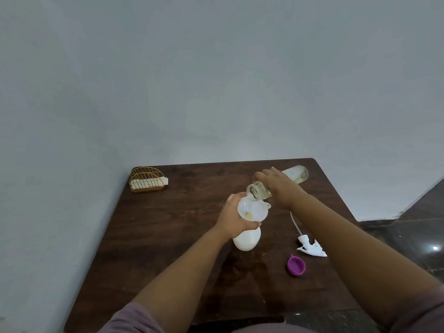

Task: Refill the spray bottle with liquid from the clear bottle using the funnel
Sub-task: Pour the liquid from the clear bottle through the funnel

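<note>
The white spray bottle stands on the dark wooden table with a white funnel in its neck. My left hand is wrapped around the bottle's neck just under the funnel. My right hand grips the clear bottle, tipped almost level with its open mouth over the funnel's far rim. Pale yellowish liquid lies in the clear bottle, and a little of it sits at the funnel's bottom.
The white trigger sprayer head with its dip tube lies on the table to the right of the bottle. A purple cap rests nearer me. A wire rack stands at the table's far left corner by the wall.
</note>
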`<state>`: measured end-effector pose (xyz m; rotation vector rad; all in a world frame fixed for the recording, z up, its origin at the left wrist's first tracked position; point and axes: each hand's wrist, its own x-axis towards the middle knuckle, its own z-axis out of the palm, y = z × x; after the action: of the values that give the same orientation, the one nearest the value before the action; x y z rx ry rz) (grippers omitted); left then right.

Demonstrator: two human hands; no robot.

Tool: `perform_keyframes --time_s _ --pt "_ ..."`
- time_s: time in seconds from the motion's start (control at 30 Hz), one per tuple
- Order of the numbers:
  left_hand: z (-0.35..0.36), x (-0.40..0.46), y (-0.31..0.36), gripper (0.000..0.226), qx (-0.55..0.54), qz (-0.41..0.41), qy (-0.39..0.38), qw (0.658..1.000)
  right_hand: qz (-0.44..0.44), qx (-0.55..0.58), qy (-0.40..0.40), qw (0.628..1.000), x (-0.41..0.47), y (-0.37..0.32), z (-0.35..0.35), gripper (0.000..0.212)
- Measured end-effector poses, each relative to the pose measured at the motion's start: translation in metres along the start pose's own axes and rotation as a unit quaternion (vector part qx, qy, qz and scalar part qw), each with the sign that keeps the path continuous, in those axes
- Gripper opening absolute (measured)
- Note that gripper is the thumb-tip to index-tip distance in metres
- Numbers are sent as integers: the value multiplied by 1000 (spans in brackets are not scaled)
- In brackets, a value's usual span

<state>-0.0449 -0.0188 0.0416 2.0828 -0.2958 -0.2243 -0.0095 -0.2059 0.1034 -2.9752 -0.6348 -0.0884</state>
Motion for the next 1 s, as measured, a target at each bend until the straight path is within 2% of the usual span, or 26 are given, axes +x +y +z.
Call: perform_keyframes --time_s 1.0 --pt "-6 1 1 80 -23 8 -16 1000 34 -39 -25 998 -13 -10 -8 56"
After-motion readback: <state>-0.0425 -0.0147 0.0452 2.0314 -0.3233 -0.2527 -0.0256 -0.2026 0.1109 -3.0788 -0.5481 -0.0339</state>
